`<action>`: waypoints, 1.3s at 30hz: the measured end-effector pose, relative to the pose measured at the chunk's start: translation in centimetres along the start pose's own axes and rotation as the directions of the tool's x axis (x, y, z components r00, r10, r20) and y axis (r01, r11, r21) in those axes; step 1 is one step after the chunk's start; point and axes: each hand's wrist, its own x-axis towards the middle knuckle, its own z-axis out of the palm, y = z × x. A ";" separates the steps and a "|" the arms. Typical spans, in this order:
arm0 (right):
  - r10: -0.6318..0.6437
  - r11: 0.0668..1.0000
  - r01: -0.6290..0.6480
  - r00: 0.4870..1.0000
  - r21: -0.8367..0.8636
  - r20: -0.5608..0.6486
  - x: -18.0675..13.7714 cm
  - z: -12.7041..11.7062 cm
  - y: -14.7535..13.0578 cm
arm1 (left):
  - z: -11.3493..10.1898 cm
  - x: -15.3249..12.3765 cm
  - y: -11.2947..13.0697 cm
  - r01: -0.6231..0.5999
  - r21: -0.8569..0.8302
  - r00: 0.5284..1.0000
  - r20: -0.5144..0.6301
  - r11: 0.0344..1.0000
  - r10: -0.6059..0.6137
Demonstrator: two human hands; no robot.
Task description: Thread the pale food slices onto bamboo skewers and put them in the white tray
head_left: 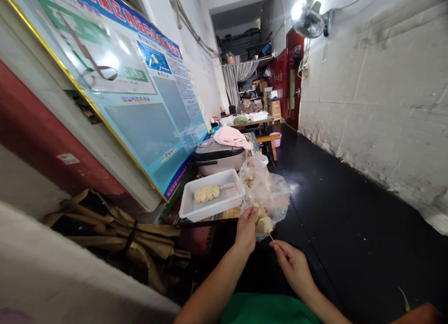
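I see left hand (248, 228) gripping pale slices (264, 224) on a skewer (271, 237); right hand (292, 263) pinches its bare near end. Long axis slants away and leftward from right fingertips. Slices sit before clear bag (280, 193), right of white tray (213, 213); left hand's nearer tray.

On the blue notice board (140, 114) at the upper left of the frame, I see a large red Chinese heading, in which I make out 浦区食品安全; its two ends I cannot read surely. A white sheet (101, 79) on that board carries Latin capitals ending in "ASE" on a green band. The board's smaller lines are too blurred for me, as are the white label (68, 159) on the red post (45, 123) at the left and the characters on the red panel (277, 74) at the upper right of centre.
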 end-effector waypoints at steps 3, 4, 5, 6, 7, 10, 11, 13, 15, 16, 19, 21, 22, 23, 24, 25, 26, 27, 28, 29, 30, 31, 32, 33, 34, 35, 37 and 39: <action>-0.007 1.000 0.007 1.000 -0.006 -0.012 0.1 0.1 -0.1 | -0.1 -0.2 -0.6 -0.005 0.010 1.000 -0.004 1.000 0.005; -0.009 1.000 0.009 1.000 -0.007 -0.017 0.1 0.1 0.0 | -0.3 -0.2 -0.7 0.003 0.004 1.000 0.002 1.000 -0.003; -0.009 1.000 0.009 1.000 -0.006 -0.023 0.1 0.1 0.1 | -0.5 -0.2 -0.7 0.018 -0.003 1.000 0.007 1.000 -0.018; -0.009 1.000 0.009 1.000 -0.004 -0.027 0.1 0.0 0.2 | -0.8 -0.2 -0.6 0.044 -0.006 0.999 0.011 0.999 -0.044; -0.007 1.000 0.007 1.000 -0.002 -0.030 0.1 0.0 0.3 | -1.2 -0.1 -0.5 0.079 0.001 0.997 0.019 0.997 -0.079; 0.001 1.000 -0.001 0.999 0.005 -0.040 0.2 -0.1 0.8 | -2.1 0.1 -0.2 0.162 0.055 0.984 0.062 0.985 -0.165; 0.004 1.000 -0.003 0.999 0.005 -0.045 0.2 0.0 1.0 | -2.3 0.1 0.0 0.169 0.071 0.981 0.079 0.983 -0.174; 0.008 1.000 -0.008 0.999 0.002 -0.051 0.2 0.1 1.3 | -2.5 0.0 0.2 0.160 0.104 0.981 0.097 0.982 -0.170; 0.010 1.000 -0.010 0.998 -0.005 -0.054 0.2 0.1 1.7 | -2.5 -0.2 0.3 0.151 0.148 0.982 0.089 0.977 -0.165; 0.010 1.000 -0.011 0.999 -0.009 -0.054 0.1 0.2 1.8 | -2.5 -0.2 0.4 0.148 0.169 0.983 0.079 0.974 -0.163; 0.014 1.000 -0.014 0.999 -0.019 -0.047 0.0 0.2 2.1 | -2.8 -0.2 0.4 0.136 0.215 0.989 0.034 0.967 -0.147; 0.019 1.000 -0.020 0.999 -0.021 -0.042 0.0 0.1 2.2 | -3.1 0.0 0.3 0.145 0.240 0.988 0.012 0.960 -0.153; 0.022 1.000 -0.023 0.999 -0.019 -0.040 0.0 0.1 2.1 | -3.3 0.1 0.3 0.156 0.244 0.987 0.006 0.957 -0.163; 0.025 1.000 -0.026 0.999 -0.015 -0.037 0.0 0.1 2.0 | -3.4 0.2 0.3 0.170 0.242 0.985 -0.001 0.955 -0.174; 0.027 1.000 -0.028 0.999 -0.007 -0.032 0.1 0.2 1.9 | -3.6 0.3 0.4 0.177 0.235 0.984 -0.009 0.956 -0.180; 0.029 1.000 -0.029 0.999 0.002 -0.024 0.1 0.2 1.7 | -3.7 0.3 0.5 0.179 0.228 0.984 -0.018 0.957 -0.180; 0.030 0.999 -0.030 0.999 0.014 -0.016 0.1 0.3 1.5 | -3.8 0.3 0.6 0.176 0.224 0.984 -0.024 0.959 -0.175; 0.033 0.999 -0.033 0.999 0.025 -0.008 0.1 0.4 1.3 | -4.0 0.4 0.8 0.169 0.225 0.986 -0.030 0.960 -0.166; 0.038 0.999 -0.038 0.999 0.036 -0.001 0.1 0.5 1.1 | -4.2 0.3 0.9 0.159 0.232 0.987 -0.035 0.960 -0.155; 0.045 0.998 -0.045 0.999 0.045 0.005 0.1 0.6 1.0 | -4.4 0.3 1.1 0.147 0.239 0.989 -0.042 0.960 -0.141; 0.053 0.997 -0.053 0.999 0.053 0.009 0.0 0.7 0.8 | -4.5 0.3 1.1 0.137 0.247 0.990 -0.053 0.959 -0.128; 0.061 0.996 -0.062 0.998 0.059 0.011 0.0 0.7 0.7 | -4.7 0.2 1.2 0.129 0.256 0.991 -0.065 0.958 -0.116; 0.068 0.996 -0.069 0.998 0.065 0.013 0.0 0.7 0.5 | -4.8 0.1 1.2 0.121 0.261 0.992 -0.074 0.958 -0.105; 0.075 0.995 -0.076 0.997 0.070 0.014 -0.1 0.7 0.3 | -4.9 0.0 1.3 0.115 0.254 0.992 -0.070 0.960 -0.101; 0.082 0.994 -0.083 0.997 0.077 0.016 -0.1 0.6 0.1 | -5.0 -0.1 1.3 0.117 0.233 0.993 -0.051 0.965 -0.108; 0.087 0.993 -0.089 0.996 0.084 0.020 -0.1 0.4 -0.2 | -5.0 -0.2 1.4 0.132 0.197 0.991 -0.017 0.971 -0.132; 0.089 0.991 -0.092 0.995 0.096 0.039 -0.2 0.2 -0.7 | -4.7 -0.4 1.7 0.201 0.108 0.975 0.075 0.974 -0.210; 0.076 0.992 -0.081 0.995 0.095 0.061 -0.3 0.0 -1.1 | -4.4 -0.5 2.1 0.291 0.058 0.944 0.144 0.955 -0.296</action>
